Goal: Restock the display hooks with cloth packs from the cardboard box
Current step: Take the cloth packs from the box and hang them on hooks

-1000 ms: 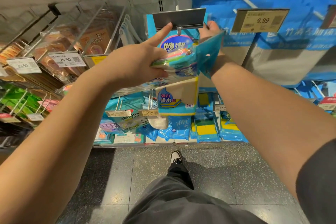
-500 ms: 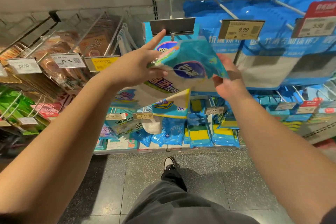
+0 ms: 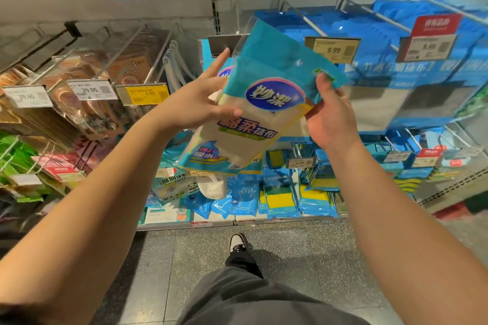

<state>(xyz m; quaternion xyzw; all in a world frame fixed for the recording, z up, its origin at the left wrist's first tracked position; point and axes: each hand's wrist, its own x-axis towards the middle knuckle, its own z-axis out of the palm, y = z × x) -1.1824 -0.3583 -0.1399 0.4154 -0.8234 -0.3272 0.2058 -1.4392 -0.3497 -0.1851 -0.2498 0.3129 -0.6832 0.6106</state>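
Note:
A cloth pack [image 3: 253, 111] with a teal header and a blue oval logo is tilted in front of the display. My left hand [image 3: 195, 103] holds its left side, index finger pointing up. At the right edge my right hand [image 3: 327, 113] grips the pack, thumb on the teal header near the hang hole. Behind the pack, the display hook with a grey label plate [image 3: 221, 43] is partly hidden, and more packs of the same kind hang on it. The cardboard box is out of view.
Hooks of blue bagged goods with price tags [image 3: 332, 49] hang to the right. Brown packs on hooks and tags [image 3: 91, 90] fill the left. Lower hooks hold blue gloves and yellow sponges [image 3: 277, 198]. My leg and shoe [image 3: 237, 244] stand on the grey floor.
The pack has turned from lying nearly flat to facing me, logo up. My right hand came from behind the hook plate to the pack's right edge and now grips it.

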